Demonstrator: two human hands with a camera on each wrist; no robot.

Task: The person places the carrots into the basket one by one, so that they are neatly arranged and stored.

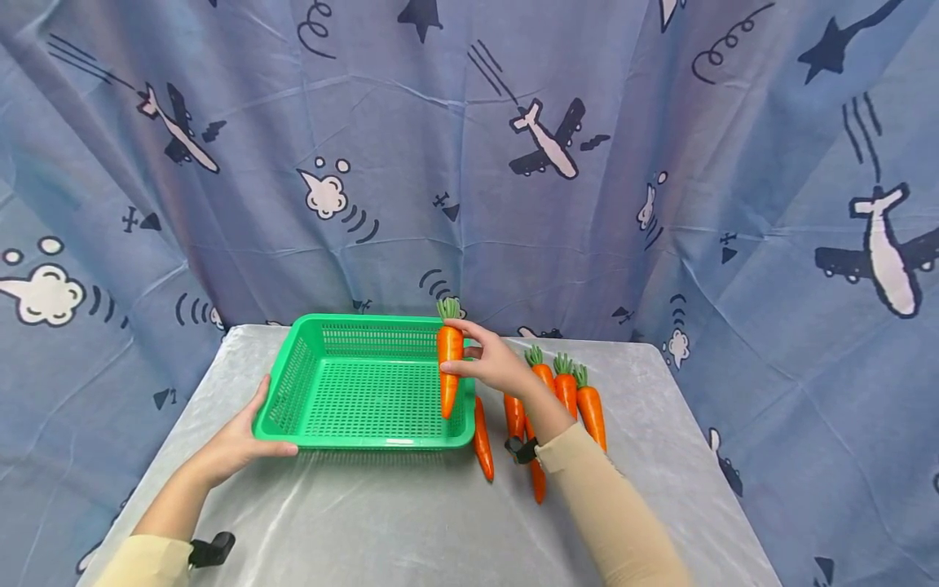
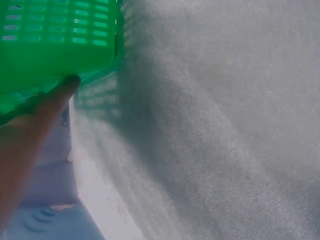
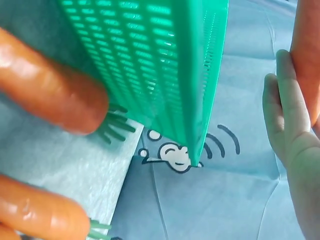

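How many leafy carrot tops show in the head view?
4: one top on the carrot in the right hand; three more tops in a row right of that hand. That hand and forearm may hide others.

1. A green basket (image 1: 367, 443) is set left of centre, in the lower half of the frame, on a grey-covered table (image 1: 367, 522).
2. Its lower-left corner is held by the left hand (image 1: 242, 439).
3. An orange carrot (image 1: 450, 349), leaves upward, is pinched by the right hand (image 1: 493, 359) over the basket's right end.
4. Right of centre, more carrots (image 1: 591, 414) are partly hidden by the right forearm (image 1: 546, 412).
5. The upper frame is filled by a blue curtain (image 1: 403, 106) printed with airplanes (image 1: 546, 140).
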